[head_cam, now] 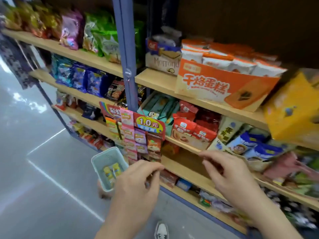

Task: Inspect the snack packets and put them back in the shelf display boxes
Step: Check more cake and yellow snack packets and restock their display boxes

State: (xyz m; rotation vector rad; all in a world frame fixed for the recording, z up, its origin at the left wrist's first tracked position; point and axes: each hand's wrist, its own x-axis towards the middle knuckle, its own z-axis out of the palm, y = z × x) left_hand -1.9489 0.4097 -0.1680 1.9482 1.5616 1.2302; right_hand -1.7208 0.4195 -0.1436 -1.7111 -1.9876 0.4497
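A person stands facing wooden store shelves packed with bagged snacks, with both bare hands raised in front of the lower tiers.

At lower left a pale green basket sits low beside the shelving. Two yellow snack packets lie in it side by side, their long axes running along the basket's length and pointing toward the shelves.

Just right of the basket a hanging strip of small packets drops from a blue upright. It has four columns, each packet upright with its long axis vertical.

The left hand is at the foot of this strip, back of the hand upward. Thumb and forefinger are drawn together in a pinch, but blur makes it impossible to tell whether anything is between them.

The right hand hovers near the edge of a lower shelf. Its fingers are loosely curled and spread, and it grips nothing.

Above and to the right one orange display box sits with its long side along the shelf and its printed front facing the aisle. White-and-orange packets stand upright in rows inside it; blur prevents a count.

At far right is one tilted yellow box.
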